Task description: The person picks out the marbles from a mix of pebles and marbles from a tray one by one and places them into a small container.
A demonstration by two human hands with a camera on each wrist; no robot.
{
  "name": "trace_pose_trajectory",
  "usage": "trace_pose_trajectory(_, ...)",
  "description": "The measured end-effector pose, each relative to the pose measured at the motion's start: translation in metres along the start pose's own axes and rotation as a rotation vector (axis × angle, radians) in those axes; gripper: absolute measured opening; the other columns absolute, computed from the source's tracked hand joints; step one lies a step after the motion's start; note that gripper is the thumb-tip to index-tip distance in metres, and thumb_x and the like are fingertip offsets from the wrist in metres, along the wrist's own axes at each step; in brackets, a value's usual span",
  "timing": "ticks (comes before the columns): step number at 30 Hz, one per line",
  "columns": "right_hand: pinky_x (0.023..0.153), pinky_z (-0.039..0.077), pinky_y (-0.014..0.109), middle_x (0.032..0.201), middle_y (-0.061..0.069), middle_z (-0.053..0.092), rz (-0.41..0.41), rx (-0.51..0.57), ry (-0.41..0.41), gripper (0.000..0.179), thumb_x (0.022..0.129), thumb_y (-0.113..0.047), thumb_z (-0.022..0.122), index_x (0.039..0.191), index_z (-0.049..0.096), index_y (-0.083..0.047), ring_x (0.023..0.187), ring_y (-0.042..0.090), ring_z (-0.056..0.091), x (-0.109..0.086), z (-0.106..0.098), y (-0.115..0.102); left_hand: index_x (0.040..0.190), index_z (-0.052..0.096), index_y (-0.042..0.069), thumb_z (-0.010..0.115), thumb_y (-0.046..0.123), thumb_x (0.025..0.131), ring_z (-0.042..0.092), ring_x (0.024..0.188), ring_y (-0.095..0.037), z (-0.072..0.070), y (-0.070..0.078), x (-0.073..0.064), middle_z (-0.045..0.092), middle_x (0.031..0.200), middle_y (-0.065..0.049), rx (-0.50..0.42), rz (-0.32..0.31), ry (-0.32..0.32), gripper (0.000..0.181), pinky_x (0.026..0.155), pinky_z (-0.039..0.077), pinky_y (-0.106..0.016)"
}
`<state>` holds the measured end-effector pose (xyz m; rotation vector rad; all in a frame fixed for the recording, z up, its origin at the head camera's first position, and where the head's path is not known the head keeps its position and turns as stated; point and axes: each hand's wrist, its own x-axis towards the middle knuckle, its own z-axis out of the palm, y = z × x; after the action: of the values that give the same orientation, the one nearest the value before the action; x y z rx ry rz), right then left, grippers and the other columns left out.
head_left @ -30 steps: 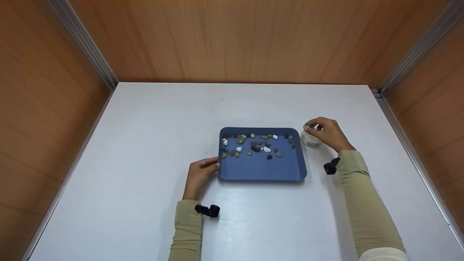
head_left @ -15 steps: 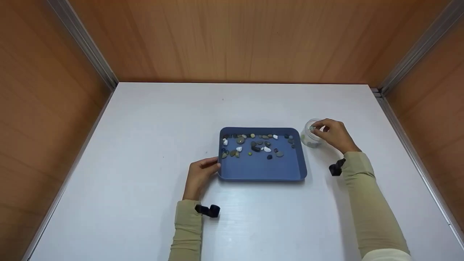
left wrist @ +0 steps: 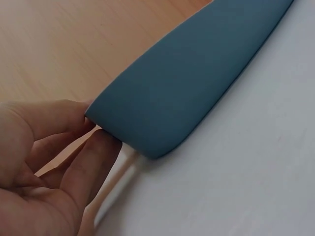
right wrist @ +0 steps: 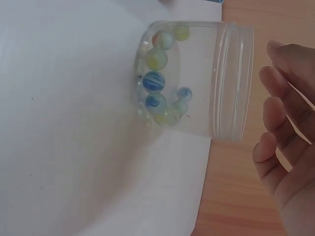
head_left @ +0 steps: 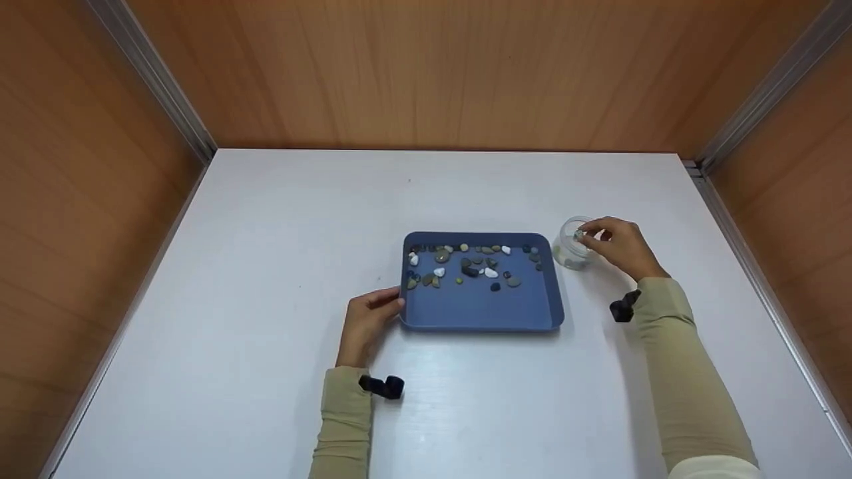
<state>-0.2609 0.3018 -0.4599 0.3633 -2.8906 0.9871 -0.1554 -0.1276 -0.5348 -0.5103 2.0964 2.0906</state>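
A blue tray point(head_left: 482, 309) lies on the table with several small stones spread over its far half. At its left end my left hand point(head_left: 367, 322) holds the side wall, thumb and fingers at the rim. The grip also shows in the left wrist view, at the corner of the tray wall point(left wrist: 162, 93). Right of the tray stands a clear jar point(head_left: 569, 256). My right hand point(head_left: 619, 246) pinches a small greenish marble point(head_left: 578, 235) over the jar's mouth. In the right wrist view glass marbles point(right wrist: 154, 82) lie in the jar's bottom, and the pinched marble is hidden there.
Among the tray's stones are white pebbles point(head_left: 490, 273), dark ones and a small yellow-green one point(head_left: 458, 281). The white table point(head_left: 266, 253) is bounded by wood-grain panels point(head_left: 426, 73) at the back and both sides.
My right hand has moved right with the marble, from beside the tray's far right corner to above the jar's mouth. My left hand stays at the tray's left side.
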Motion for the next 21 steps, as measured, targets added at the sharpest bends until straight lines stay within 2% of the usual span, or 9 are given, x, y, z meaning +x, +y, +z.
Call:
trace_pose_trajectory(8,0.064,0.040,0.016,0.101,0.017,0.070,-0.005,-0.018,-0.002,0.022,0.090,-0.013,0.067,0.109,0.070,-0.002,0.081,0.020,0.053,-0.0001,-0.0006,0.0018,0.112,0.072,0.007,0.073,0.009,0.083,0.062,0.110,-0.021,-0.0005,-0.0009,-0.0003,0.068,0.116,-0.012,0.005,-0.014,-0.001,0.029,0.092,0.053,-0.030)
trace_pose_trajectory(21,0.063,0.040,0.014,0.098,0.017,0.068,-0.023,-0.007,0.015,0.024,0.091,-0.014,0.066,0.112,0.069,-0.001,0.078,0.016,0.053,-0.0013,-0.0016,0.0017,0.113,0.071,0.005,0.073,0.008,0.083,0.064,0.102,-0.017,-0.0008,-0.0027,0.0012,0.068,0.116,-0.014,-0.029,-0.020,-0.007,0.030,0.086,0.055,-0.026)
